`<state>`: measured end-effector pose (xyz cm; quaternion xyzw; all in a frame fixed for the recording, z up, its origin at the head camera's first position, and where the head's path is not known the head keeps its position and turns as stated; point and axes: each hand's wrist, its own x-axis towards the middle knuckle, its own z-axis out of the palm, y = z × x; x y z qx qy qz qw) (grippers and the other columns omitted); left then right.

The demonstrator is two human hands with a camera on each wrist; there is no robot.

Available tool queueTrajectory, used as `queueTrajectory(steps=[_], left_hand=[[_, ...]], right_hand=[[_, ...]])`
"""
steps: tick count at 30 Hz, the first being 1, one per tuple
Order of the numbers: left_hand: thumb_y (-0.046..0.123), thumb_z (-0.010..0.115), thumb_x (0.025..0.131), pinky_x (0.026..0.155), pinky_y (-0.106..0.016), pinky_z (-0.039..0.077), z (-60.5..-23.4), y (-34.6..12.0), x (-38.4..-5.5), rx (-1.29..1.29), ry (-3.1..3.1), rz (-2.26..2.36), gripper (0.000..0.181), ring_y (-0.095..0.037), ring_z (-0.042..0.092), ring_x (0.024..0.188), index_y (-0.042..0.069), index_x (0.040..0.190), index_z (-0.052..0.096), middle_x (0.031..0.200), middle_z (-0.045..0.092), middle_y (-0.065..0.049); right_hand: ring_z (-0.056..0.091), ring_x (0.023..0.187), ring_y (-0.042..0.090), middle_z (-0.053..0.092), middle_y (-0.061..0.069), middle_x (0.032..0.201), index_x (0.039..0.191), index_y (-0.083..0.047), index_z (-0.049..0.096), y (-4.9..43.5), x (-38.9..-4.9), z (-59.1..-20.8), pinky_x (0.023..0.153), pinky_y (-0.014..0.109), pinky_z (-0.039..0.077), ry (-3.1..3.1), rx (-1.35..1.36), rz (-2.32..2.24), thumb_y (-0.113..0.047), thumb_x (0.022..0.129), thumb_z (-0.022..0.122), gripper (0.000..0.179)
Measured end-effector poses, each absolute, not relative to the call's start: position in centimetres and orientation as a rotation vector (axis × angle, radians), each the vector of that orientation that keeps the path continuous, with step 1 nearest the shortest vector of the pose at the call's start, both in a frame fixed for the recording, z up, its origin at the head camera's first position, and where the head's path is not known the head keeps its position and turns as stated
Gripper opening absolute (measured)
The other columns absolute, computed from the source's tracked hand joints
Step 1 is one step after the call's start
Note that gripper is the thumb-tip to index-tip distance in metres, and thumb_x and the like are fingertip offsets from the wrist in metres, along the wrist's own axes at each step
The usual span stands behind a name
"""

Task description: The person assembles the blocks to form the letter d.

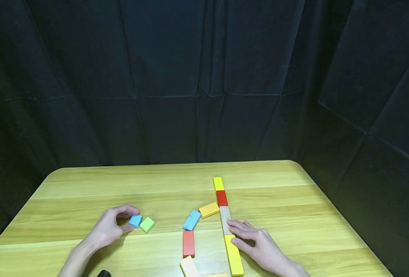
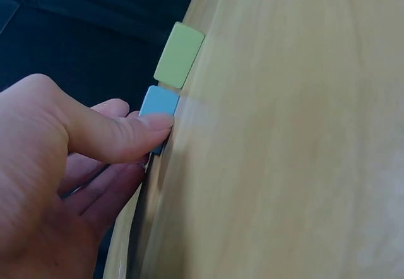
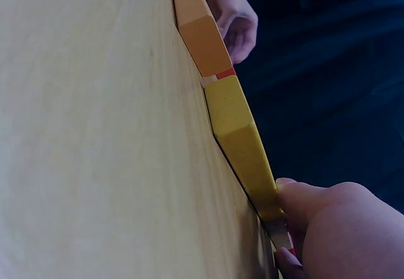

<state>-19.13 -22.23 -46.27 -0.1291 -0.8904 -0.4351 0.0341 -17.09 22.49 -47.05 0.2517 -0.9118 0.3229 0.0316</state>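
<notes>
My left hand [image 1: 129, 220] pinches a small blue block [image 1: 135, 220] between thumb and fingers on the wooden table [image 1: 86, 184]. In the left wrist view the thumb [image 2: 136, 134] presses the blue block [image 2: 159, 101], and a green block [image 2: 179, 55] lies just beyond it. My right hand [image 1: 233, 232] lies flat with straight fingers against a row of blocks: yellow [image 1: 218, 183], red [image 1: 221, 198], plain wood [image 1: 225, 217] and a long yellow one [image 1: 234, 257]. The right wrist view shows the thumb [image 3: 303, 197] touching the long yellow block [image 3: 240, 134].
Loose blocks lie between the hands: green [image 1: 147, 224], long blue [image 1: 191, 220], orange [image 1: 209, 210], red [image 1: 188, 243] and a peach one [image 1: 189, 267] at the near edge. Black cloth surrounds the table. A dark object [image 1: 104, 273] sits by my left forearm.
</notes>
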Motion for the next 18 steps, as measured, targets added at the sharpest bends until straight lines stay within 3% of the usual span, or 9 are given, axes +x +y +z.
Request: queueTrajectory(steps=[10,18], left_hand=[[0.002,0.082,0.078,0.091,-0.031,0.054,-45.7,-22.7,-18.9,-0.282,-2.707,-1.372,0.036,-0.018,0.065,0.101,0.01,0.111,0.07,0.107,0.072,0.0],[0.008,0.083,0.079,0.094,-0.05,0.052,-44.3,-21.2,-18.6,-0.212,-2.582,-1.348,0.036,-0.022,0.066,0.103,0.011,0.112,0.07,0.106,0.073,0.0]], right_hand=[[0.051,0.135,0.032,0.059,-0.011,0.14,0.133,-0.021,0.066,22.4,-17.0,-46.9,0.108,0.058,0.037,-2.829,0.776,1.014,-0.045,0.097,0.062,0.044],[0.05,0.135,0.033,0.06,-0.011,0.14,0.133,-0.021,0.066,22.3,-17.0,-46.8,0.108,0.059,0.037,-2.829,0.769,1.034,-0.046,0.096,0.062,0.045]])
